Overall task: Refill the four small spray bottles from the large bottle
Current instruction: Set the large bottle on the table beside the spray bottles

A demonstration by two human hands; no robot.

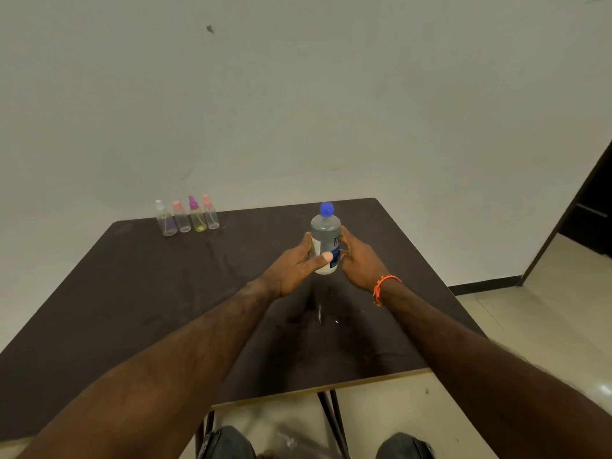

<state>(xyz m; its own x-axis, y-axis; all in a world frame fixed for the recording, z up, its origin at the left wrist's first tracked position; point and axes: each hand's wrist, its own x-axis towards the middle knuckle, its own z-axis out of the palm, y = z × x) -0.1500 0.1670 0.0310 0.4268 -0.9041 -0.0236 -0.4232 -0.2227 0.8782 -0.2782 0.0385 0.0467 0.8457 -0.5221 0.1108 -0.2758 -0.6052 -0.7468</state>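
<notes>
The large clear bottle (326, 231) with a blue cap and a white and blue label stands upright on the dark table (149, 293), right of centre. My left hand (298, 266) wraps its left side, thumb across the front of the label. My right hand (359, 260), with an orange wrist band, presses its fingers against the bottle's right side. Four small spray bottles stand in a row at the far left edge: a white-capped one (165, 223), a pink-capped one (181, 220), a purple-capped one (197, 217) and another pink-capped one (211, 215). All four look nearly empty.
The table's back edge meets a plain white wall (298, 111). A dark doorway (589, 220) opens at the right, over a tiled floor. My knees (228, 445) show below the table's near edge, beside its metal legs.
</notes>
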